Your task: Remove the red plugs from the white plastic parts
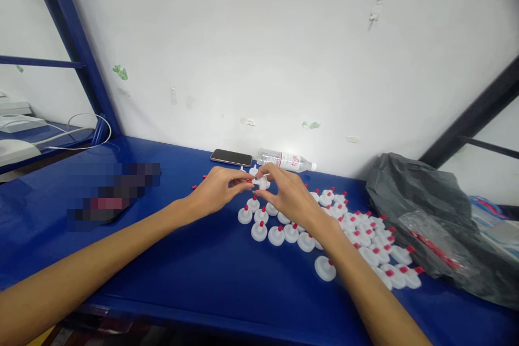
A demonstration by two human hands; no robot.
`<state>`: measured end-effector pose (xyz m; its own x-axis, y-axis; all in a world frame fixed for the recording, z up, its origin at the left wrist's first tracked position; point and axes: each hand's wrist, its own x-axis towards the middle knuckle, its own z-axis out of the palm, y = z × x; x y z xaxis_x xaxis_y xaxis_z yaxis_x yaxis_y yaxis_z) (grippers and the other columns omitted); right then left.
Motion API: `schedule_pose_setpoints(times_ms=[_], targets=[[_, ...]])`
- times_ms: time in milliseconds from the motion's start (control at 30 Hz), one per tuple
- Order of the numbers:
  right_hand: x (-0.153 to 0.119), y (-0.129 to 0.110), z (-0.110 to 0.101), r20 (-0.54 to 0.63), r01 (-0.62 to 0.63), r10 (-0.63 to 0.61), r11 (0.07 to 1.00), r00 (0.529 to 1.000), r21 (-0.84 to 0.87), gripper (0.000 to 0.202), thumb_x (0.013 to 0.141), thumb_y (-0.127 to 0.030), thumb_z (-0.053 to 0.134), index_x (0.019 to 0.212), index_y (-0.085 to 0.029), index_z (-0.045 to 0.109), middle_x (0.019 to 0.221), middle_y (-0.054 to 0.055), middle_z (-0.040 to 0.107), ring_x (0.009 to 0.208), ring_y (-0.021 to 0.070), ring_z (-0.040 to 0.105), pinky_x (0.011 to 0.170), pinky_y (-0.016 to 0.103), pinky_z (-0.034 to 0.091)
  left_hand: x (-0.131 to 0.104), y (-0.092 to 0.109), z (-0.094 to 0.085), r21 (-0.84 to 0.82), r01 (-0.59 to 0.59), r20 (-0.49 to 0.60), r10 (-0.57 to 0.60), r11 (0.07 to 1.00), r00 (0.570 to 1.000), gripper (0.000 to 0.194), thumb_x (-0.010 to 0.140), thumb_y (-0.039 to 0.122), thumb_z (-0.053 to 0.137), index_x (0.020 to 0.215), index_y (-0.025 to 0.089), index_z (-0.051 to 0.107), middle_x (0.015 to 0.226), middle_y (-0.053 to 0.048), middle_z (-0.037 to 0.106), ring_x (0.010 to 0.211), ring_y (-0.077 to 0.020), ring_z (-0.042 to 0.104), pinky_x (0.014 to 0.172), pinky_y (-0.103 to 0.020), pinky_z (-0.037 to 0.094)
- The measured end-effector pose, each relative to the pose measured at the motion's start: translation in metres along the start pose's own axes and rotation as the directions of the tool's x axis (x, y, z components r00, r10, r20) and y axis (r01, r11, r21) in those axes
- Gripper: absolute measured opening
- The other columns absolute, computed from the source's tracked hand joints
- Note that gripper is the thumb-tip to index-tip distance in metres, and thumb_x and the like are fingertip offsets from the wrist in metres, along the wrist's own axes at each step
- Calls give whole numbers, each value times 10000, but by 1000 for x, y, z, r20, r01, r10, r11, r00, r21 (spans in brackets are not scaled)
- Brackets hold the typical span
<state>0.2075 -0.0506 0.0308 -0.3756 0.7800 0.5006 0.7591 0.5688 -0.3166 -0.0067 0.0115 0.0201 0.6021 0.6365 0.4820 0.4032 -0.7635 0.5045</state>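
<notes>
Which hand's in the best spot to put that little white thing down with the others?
Probably the right hand: it pinches the small white plastic piece, and most round white plastic pieces with red tips lie nearer it. The left hand, at the held piece's red end, sits farther off.

- Table: deep blue throughout.
- Wall: white, marked with green patches and a few off-white scraps.
- Discs: milky white; their tips bright red.
- Held piece: milky white, red at one end.
- Phone: black face, pale pinkish rim.
- Bottle: clear, its label white with red print, its lid white.
- Bag: dark grey, close to black.
- Pouch: clear, the slim contents inside red.
- Left post: strong blue.
- Right post: very dark, nearly black.
- Cable: white.
</notes>
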Motion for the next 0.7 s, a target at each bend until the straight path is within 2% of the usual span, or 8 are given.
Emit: schedule_pose_setpoints(times_ms=[100, 233, 400, 567, 700], targets=[[0, 0, 0, -7, -3, 4, 999, 1000, 39, 298, 931, -248, 710, 1181, -298, 557, 1098, 8, 730, 1017, 222, 711, 819, 329, 543, -1, -5, 1, 151, -122, 93, 109, 981, 990, 306, 1039, 329, 482, 953, 176, 732, 907, -51, 770, 781, -197, 674, 734, -300, 465], [2, 1, 2, -66, -4, 16, 982, 998, 189, 287, 910, -312, 746, 1156, -297, 598, 1141, 0, 744, 1069, 220, 731, 909, 353, 573, -3, -7, 0, 176, -216, 132, 194, 960, 972, 378, 1059, 295, 367, 814, 179, 631, 811, -57, 698, 744, -189, 629, 727, -301, 438], [3, -3, 3, -93, -19, 54, 941, 994, 337, 198, 915, -374, 730, 1041, -295, 599, 1095, -10, 764, 1126, 237, 728, 959, 387, 573, -4, 1, -4, 61, -189, 92, 183, 980, 979, 333, 1035, 255, 388, 785, 189, 599, 727, -23, 667, 636, -149, 584, 658, -272, 417], [2, -8, 3, -91, -27, 60, 946, 994, 323, 161, 910, -379, 732, 963, -293, 606, 1104, -2, 778, 1092, 248, 737, 939, 408, 576, -4, 7, -7, -22, -100, 99, 102, 995, 990, 362, 1020, 263, 437, 700, 189, 590, 670, 3, 661, 578, -122, 555, 626, -252, 408], [3, -8, 1, -91, -17, 46, 954, 995, 299, 123, 937, -365, 695, 1012, -295, 626, 1096, -8, 773, 1095, 239, 733, 921, 390, 580, -1, 10, -8, -22, -77, 105, 78, 997, 991, 381, 1015, 289, 463, 677, 186, 604, 633, 14, 649, 547, -114, 533, 607, -247, 399]])
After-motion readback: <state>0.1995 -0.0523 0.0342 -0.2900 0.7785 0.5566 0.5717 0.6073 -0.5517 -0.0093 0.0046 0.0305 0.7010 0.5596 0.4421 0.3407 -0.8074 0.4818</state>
